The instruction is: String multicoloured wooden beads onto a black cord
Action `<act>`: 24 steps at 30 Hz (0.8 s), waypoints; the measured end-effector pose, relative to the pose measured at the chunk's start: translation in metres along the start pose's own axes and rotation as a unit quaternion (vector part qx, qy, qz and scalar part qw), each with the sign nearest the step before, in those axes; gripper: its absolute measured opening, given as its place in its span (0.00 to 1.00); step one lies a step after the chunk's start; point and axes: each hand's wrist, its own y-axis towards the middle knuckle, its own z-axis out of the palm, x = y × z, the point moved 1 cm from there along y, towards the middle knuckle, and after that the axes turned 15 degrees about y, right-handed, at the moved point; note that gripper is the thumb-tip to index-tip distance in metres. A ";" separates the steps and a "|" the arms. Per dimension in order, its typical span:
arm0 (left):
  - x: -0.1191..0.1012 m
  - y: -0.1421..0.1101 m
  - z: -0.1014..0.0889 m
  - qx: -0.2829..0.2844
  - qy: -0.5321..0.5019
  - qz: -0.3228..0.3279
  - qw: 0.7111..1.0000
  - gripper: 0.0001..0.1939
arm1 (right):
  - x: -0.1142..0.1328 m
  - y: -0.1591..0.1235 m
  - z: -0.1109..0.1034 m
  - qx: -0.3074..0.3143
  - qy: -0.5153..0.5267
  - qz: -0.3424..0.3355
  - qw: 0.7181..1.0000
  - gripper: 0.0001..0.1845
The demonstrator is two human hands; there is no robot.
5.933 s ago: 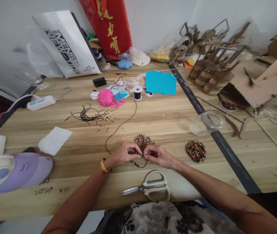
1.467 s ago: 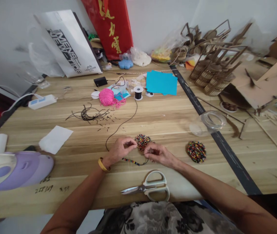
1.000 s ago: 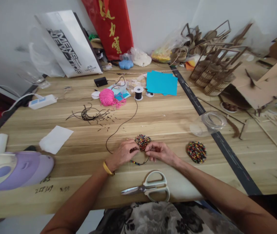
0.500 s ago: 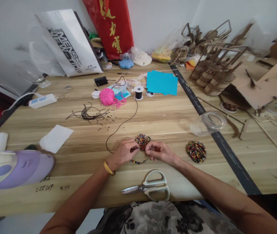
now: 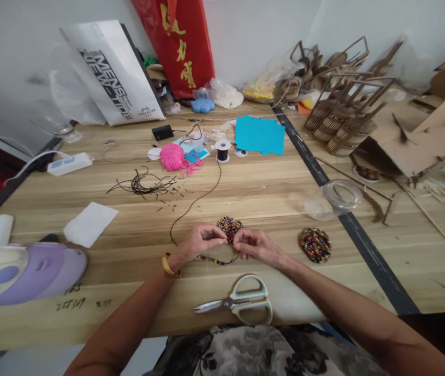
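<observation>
My left hand (image 5: pixel 199 243), a yellow band at its wrist, has thumb and fingers pinched at the near edge of a coil of multicoloured beads (image 5: pixel 229 225). What lies between those fingertips is too small to make out. Opposite it, my right hand (image 5: pixel 259 246) is closed in a pinch on a black cord (image 5: pixel 237 257). The cord loops down below both hands and carries a short row of coloured beads (image 5: pixel 212 259). From behind my left hand it runs back to a spool of black cord (image 5: pixel 222 151).
Scissors (image 5: pixel 234 300) with pale handles lie near the table's front edge. A second bead coil (image 5: pixel 315 245) is to the right. Cut black cords (image 5: pixel 144 184), pink yarn (image 5: pixel 172 157) and blue sheets (image 5: pixel 259 134) lie farther back. A purple-and-white appliance (image 5: pixel 42 269) stands at left.
My left hand has shifted slightly left and its fingers have straightened somewhat. More of the beaded row shows below it. My right hand has stayed nearly in place.
</observation>
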 end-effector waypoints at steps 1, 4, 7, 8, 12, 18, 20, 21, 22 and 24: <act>0.000 0.000 0.000 0.004 -0.006 -0.002 1.000 0.13 | 0.000 0.000 0.000 0.001 0.000 0.001 1.000 0.19; 0.000 0.000 0.001 0.014 -0.019 -0.011 1.000 0.14 | -0.001 0.000 0.000 0.003 -0.001 0.003 1.000 0.19; -0.002 0.000 0.002 0.015 -0.027 -0.019 0.999 0.14 | -0.001 0.000 0.000 0.002 0.000 0.003 1.000 0.19; -0.003 0.000 0.002 0.014 -0.029 -0.020 0.999 0.14 | -0.001 0.000 0.000 0.003 0.001 0.002 1.000 0.19; -0.005 0.000 0.002 0.017 -0.023 -0.028 0.999 0.13 | -0.001 0.000 0.001 0.005 0.002 0.000 1.000 0.19; -0.007 0.000 0.003 0.020 -0.021 -0.034 0.999 0.11 | -0.001 0.000 0.001 0.011 -0.004 0.004 1.000 0.18; -0.007 0.000 0.003 0.020 -0.024 -0.035 0.999 0.10 | -0.001 0.000 0.001 0.013 -0.001 0.004 1.000 0.18; -0.007 0.000 0.003 0.020 -0.023 -0.035 0.999 0.10 | -0.001 0.000 0.001 0.014 -0.001 0.003 1.000 0.18; -0.007 0.000 0.003 0.020 -0.022 -0.034 0.999 0.10 | -0.001 0.000 0.001 0.014 -0.002 0.003 1.000 0.18; -0.007 -0.001 0.004 0.019 -0.020 -0.033 0.999 0.09 | -0.001 -0.001 0.001 0.016 -0.005 0.001 1.000 0.18</act>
